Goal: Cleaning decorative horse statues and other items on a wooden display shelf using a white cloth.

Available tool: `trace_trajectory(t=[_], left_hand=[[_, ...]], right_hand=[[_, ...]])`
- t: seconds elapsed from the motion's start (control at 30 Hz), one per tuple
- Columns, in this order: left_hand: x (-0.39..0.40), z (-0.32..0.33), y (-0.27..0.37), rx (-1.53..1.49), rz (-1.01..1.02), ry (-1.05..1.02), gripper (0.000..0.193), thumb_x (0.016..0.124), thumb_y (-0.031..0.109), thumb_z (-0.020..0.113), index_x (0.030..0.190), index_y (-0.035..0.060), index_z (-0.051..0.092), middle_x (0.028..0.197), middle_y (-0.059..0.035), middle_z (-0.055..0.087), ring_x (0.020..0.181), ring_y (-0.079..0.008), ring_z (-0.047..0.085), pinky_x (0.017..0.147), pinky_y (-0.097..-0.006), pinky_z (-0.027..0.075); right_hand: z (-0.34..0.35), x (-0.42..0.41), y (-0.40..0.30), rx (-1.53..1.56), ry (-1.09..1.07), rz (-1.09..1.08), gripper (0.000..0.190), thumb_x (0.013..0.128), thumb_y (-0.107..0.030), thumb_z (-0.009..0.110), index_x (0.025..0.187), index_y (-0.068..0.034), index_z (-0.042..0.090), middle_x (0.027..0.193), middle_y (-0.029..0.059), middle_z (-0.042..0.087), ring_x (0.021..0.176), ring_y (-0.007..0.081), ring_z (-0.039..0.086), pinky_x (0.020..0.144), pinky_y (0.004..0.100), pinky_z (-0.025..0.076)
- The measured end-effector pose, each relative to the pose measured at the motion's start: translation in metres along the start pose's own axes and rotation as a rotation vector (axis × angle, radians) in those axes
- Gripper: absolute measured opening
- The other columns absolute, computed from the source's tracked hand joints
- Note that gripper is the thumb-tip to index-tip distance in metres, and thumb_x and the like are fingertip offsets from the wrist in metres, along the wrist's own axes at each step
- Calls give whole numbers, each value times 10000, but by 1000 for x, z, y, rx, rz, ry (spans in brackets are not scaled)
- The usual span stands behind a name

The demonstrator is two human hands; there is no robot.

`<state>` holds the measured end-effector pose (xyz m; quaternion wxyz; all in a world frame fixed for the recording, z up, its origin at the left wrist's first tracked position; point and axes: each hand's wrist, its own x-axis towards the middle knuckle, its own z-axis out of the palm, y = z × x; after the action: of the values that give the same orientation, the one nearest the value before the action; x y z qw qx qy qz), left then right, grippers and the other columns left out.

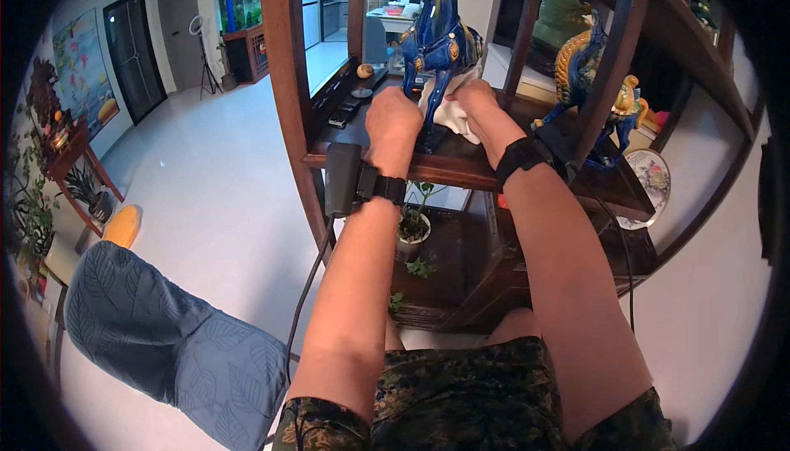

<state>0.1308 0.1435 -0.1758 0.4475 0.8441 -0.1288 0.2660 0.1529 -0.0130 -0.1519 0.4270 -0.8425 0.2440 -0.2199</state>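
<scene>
A glazed ceramic horse figurine (432,43), deep blue with amber trim, stands on the dark wooden shelf (444,173) before me. My left hand (394,116) is curled at one of its front legs; the fingers are largely hidden behind the fist. Bunched white cloth (455,122) is gripped in my right hand (474,100), beside and behind the horse's legs. The cloth hangs down to the shelf board. Both wrists wear black straps, and a black box sits on the left one.
A snail shell (365,71) and small dark items lie on the shelf's left. More blue-and-amber figurines (577,68) stand to the right, near a round decorated fan (645,185). Below is a potted plant (412,229). A grey covered chair (179,340) stands at left. Black cables trail from both wrists.
</scene>
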Motion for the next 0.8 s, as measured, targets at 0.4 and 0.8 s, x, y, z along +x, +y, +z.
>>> trace_trajectory(t=[0.4,0.8], left_hand=[[-1,-11,-15,12,91,32,389,730,309,643,722,-77,599,759,-286,587,785,-408,584,707,-432,457],[-23,-20,-11,-126,340,-278,351,612,209,778,787,-30,588,908,-168,560,814,-309,572,708,-358,452]], right_hand=[[13,14,0,-490,92,180,418,588,-368,777,830,-43,672,872,91,669,783,224,643,716,347,508],[-2,12,6,-290,245,369,332,726,-173,679,1010,-12,619,974,139,635,855,222,637,613,387,538]])
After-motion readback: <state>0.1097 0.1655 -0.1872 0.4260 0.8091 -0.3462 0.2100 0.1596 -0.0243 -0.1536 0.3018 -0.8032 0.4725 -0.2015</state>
